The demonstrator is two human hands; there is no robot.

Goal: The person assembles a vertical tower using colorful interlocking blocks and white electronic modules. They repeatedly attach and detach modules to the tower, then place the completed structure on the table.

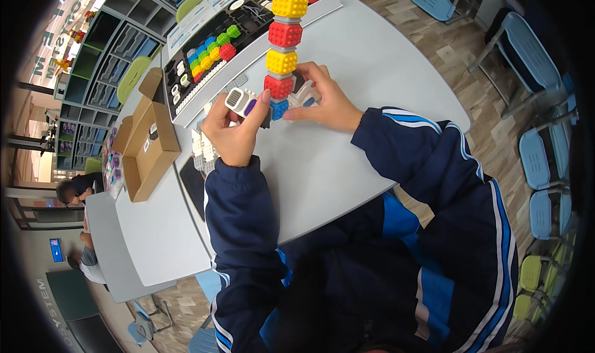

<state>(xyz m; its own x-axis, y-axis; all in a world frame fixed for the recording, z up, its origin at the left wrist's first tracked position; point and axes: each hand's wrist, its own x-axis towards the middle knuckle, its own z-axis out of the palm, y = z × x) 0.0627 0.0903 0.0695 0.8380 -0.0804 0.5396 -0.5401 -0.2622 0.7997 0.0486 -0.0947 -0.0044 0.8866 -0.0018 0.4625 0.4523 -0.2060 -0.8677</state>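
A tall tower of knobbly building blocks rises over the table in front of me, with yellow and red blocks alternating above a blue one and grey connectors between them. My left hand is closed on a white block with a grey grille and a purple side, at the left of the tower's foot. Its thumb tip overlaps the lower red block. My right hand closes from the right around a white piece beside the same foot. The fingers partly hide how these pieces join the tower.
Behind the tower lies a black sorting tray with colourful blocks. White and grey pieces lie beside my left wrist, near a dark flat object. An open cardboard box stands farther left. Blue chairs stand off to the right.
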